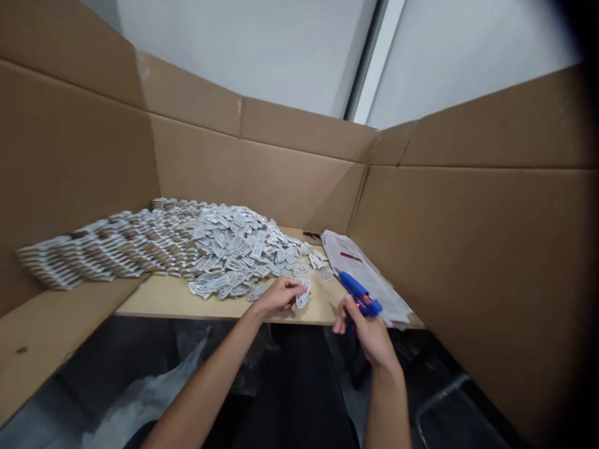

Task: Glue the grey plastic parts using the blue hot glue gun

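Pinching pale flat piece (304,297) in fingers of left hand (277,295), over table (163,299); gripping blue glue gun (354,285) in right hand (372,335). Looks partway along: stacked rows (126,244) at left, large loose heap (241,243) beside.

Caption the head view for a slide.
Left hand holding a pale flat piece, right hand a blue glue gun, beside a heaped pile.

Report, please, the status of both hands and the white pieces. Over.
Left hand pinching one white piece. Right hand gripping blue glue gun. Loose pile beyond left hand; nothing visibly blocking.
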Action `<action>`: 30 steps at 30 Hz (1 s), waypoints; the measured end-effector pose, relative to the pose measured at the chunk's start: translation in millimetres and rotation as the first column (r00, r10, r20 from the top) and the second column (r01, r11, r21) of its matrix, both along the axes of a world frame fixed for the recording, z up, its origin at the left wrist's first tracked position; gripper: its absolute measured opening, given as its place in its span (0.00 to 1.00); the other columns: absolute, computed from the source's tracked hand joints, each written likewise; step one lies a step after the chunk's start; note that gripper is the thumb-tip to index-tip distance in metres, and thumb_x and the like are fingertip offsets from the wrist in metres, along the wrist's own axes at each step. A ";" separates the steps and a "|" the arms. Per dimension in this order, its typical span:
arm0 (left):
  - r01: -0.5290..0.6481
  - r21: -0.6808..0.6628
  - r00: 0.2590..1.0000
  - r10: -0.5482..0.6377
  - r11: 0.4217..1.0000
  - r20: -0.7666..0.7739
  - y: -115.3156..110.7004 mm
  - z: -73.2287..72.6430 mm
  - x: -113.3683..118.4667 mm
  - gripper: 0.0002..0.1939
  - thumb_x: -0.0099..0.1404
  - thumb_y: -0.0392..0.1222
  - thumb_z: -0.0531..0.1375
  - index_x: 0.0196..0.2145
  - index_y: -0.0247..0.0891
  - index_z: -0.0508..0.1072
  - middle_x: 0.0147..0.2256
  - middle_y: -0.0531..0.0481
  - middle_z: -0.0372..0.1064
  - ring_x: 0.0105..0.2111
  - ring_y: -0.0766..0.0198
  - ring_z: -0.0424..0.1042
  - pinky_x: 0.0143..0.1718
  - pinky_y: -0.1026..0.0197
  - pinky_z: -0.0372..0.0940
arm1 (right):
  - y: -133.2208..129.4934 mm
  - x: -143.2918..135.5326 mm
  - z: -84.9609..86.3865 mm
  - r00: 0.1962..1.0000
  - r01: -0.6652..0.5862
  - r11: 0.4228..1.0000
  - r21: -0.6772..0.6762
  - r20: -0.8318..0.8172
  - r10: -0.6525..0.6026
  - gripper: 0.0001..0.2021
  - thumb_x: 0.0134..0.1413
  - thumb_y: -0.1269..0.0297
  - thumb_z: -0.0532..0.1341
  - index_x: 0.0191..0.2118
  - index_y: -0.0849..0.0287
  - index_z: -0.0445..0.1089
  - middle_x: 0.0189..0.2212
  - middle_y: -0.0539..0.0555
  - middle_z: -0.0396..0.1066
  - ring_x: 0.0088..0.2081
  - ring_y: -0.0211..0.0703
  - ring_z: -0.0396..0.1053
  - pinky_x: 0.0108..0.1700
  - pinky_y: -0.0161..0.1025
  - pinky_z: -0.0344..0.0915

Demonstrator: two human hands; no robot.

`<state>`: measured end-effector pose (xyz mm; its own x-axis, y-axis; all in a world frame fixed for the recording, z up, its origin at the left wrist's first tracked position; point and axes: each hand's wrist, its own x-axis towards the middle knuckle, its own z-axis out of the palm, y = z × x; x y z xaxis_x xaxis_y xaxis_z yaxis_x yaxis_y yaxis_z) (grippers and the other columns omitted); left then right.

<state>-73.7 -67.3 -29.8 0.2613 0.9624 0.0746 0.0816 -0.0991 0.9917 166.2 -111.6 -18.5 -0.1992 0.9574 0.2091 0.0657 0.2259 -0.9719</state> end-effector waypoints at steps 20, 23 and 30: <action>-0.505 0.399 0.691 0.635 0.766 -0.344 89.5 108.2 -121.8 0.10 0.60 0.41 0.61 0.24 0.34 0.73 0.20 0.47 0.69 0.25 0.61 0.69 0.28 0.63 0.60 | 18.4 -6.5 -4.4 0.987 0.156 0.987 0.028 -0.027 -0.156 0.26 0.51 0.33 0.63 0.24 0.53 0.66 0.17 0.53 0.69 0.20 0.47 0.69 0.25 0.42 0.64; -0.272 0.536 0.689 0.551 0.799 -0.471 86.5 76.7 -82.3 0.07 0.57 0.41 0.61 0.26 0.36 0.76 0.27 0.46 0.73 0.33 0.57 0.71 0.37 0.60 0.63 | 26.1 -3.1 -12.0 0.981 0.192 0.980 0.056 -0.047 -0.189 0.25 0.50 0.34 0.64 0.26 0.54 0.66 0.17 0.51 0.69 0.20 0.48 0.69 0.23 0.42 0.63; 0.181 0.554 0.610 0.349 0.813 -0.711 94.9 34.1 -30.6 0.17 0.56 0.45 0.65 0.43 0.35 0.79 0.46 0.37 0.74 0.51 0.47 0.69 0.55 0.54 0.61 | 39.6 5.1 -29.5 0.965 0.262 0.960 0.093 -0.031 -0.261 0.25 0.51 0.35 0.64 0.29 0.55 0.66 0.19 0.49 0.68 0.20 0.46 0.69 0.23 0.40 0.64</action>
<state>-104.3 27.6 4.3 0.3915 0.8383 0.3795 0.7967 -0.5152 0.3160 171.3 -72.0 -48.0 0.0601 0.9510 0.3034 0.1175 0.2951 -0.9482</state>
